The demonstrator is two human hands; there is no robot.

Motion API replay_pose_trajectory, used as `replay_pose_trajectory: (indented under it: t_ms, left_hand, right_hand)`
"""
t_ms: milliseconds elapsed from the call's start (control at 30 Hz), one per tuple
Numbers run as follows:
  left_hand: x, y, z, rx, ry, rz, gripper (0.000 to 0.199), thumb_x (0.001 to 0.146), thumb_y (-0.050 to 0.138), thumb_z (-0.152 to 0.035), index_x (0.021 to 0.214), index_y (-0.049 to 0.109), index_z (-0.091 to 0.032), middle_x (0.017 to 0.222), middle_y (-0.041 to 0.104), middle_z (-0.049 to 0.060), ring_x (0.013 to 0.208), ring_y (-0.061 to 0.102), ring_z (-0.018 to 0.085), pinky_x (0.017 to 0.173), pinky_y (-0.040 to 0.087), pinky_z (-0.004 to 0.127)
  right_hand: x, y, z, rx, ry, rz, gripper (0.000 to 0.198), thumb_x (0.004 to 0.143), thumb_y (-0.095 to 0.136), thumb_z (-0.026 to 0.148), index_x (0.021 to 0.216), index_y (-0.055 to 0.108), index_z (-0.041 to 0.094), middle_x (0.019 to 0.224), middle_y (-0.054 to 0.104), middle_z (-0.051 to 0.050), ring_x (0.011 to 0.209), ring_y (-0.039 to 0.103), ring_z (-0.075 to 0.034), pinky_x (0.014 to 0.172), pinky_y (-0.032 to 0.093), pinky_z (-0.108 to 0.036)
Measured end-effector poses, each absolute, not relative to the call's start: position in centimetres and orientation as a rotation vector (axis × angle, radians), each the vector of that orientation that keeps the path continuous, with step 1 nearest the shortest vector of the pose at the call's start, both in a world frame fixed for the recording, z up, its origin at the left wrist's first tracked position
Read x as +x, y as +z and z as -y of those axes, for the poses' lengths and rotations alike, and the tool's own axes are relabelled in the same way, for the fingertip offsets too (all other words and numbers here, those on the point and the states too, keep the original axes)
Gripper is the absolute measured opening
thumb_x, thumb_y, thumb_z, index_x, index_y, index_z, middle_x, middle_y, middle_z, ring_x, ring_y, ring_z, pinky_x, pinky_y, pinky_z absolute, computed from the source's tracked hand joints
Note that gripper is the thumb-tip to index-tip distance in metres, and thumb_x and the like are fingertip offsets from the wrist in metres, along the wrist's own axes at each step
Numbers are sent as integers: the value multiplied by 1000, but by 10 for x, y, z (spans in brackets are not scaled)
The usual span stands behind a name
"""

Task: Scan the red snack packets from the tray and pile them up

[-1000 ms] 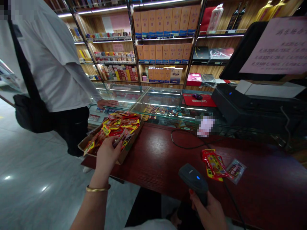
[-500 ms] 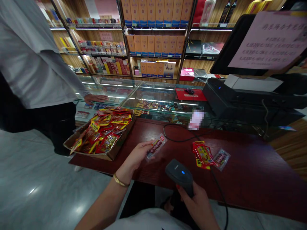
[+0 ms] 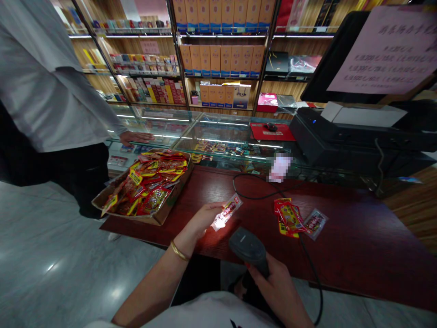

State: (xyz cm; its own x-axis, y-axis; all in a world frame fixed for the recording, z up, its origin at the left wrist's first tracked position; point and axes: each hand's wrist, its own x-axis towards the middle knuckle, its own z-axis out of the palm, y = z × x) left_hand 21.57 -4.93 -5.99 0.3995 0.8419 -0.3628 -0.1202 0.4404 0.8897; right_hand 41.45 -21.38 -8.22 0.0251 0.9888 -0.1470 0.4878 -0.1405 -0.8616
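Observation:
My left hand (image 3: 204,219) pinches a small clear snack packet (image 3: 228,211) with dark red print, held above the brown counter. Bright light falls on the packet's lower end. A dark grey barcode scanner (image 3: 248,248) is in the grip of my right hand (image 3: 273,280), its head pointing at the packet with a short gap between them. To the right, several red and yellow snack packets (image 3: 288,216) lie in a small pile, and another clear snack packet (image 3: 315,223) touches their edge.
A cardboard box (image 3: 160,216) full of red and yellow packets stands at the left of the counter (image 3: 362,255). Beyond are a glass display case (image 3: 225,130), a mouse (image 3: 271,127) and a monitor (image 3: 324,59). A person in white (image 3: 58,100) stands at left, one hand on the glass.
The scanner's light now shines on the packet, and its blue indicator no longer shows. My left hand and the packet have shifted slightly right; the scanner has moved slightly left.

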Motion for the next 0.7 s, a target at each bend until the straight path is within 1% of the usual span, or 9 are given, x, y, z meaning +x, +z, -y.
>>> replay_pose_trajectory:
  t_ms: [67,167,267,333,367,467,567,633,700]
  left_hand:
    - [216,-64,48,891,698,-948,32,79,72,-23,109,79,-17,86,78,8,67,68,16,59,50,24]
    - [227,-75,45,857,680,-958,40,80,71,-23,119,74,-18,95,77,9,75,70,19,60,52,25]
    - [262,-86,40,818,643,-910,40,78,68,-15,118,74,-16,98,76,10,74,69,17,61,53,24]
    - [296,-89,36,817,544,-793,41,79,65,-14,119,73,-14,106,76,13,76,69,17,66,56,27]
    - [312,-89,34,847,499,-738,42,82,63,-17,123,72,-15,112,75,14,80,70,18,70,57,30]
    - [341,-83,24,1058,563,-827,42,88,59,-21,128,69,-15,121,73,15,95,70,21,84,58,36]
    - [314,-69,18,1399,838,-1032,39,87,60,-16,124,71,-18,121,73,11,108,67,20,97,52,32]
    - [263,-54,19,1720,1006,-1181,35,88,59,-17,119,72,-20,120,74,8,108,67,20,100,51,33]
    - [199,-38,24,1941,1117,-1450,30,90,56,-20,116,72,-20,118,74,9,110,67,22,104,48,36]
  right_hand:
    - [416,-81,213,-1701,1034,1501,26,92,58,37,108,72,22,99,80,-7,92,74,-26,83,52,-31]
    - [417,-81,214,-1727,998,1461,28,92,59,40,109,73,22,97,79,-6,89,73,-26,83,52,-30]
    - [420,-83,216,-1762,948,1409,35,91,57,47,105,74,20,88,78,-7,78,71,-25,78,52,-31]
    - [423,-87,218,-1800,908,1392,42,91,55,53,103,75,18,81,78,-7,69,69,-25,74,53,-32]
    - [426,-90,220,-1825,890,1391,45,90,54,56,102,75,18,77,77,-6,66,68,-25,72,53,-32]
    - [435,-101,223,-1897,856,1409,51,88,54,62,96,76,18,70,75,-7,66,69,-26,69,53,-32]
    - [441,-109,223,-1940,881,1423,54,86,53,65,94,77,17,72,77,-8,69,71,-28,68,53,-32]
    - [442,-110,222,-1932,903,1440,54,85,53,65,95,77,17,73,77,-9,70,71,-28,68,53,-32]
    - [440,-110,220,-1905,917,1455,52,86,54,64,94,76,18,71,76,-8,68,71,-27,66,53,-31]
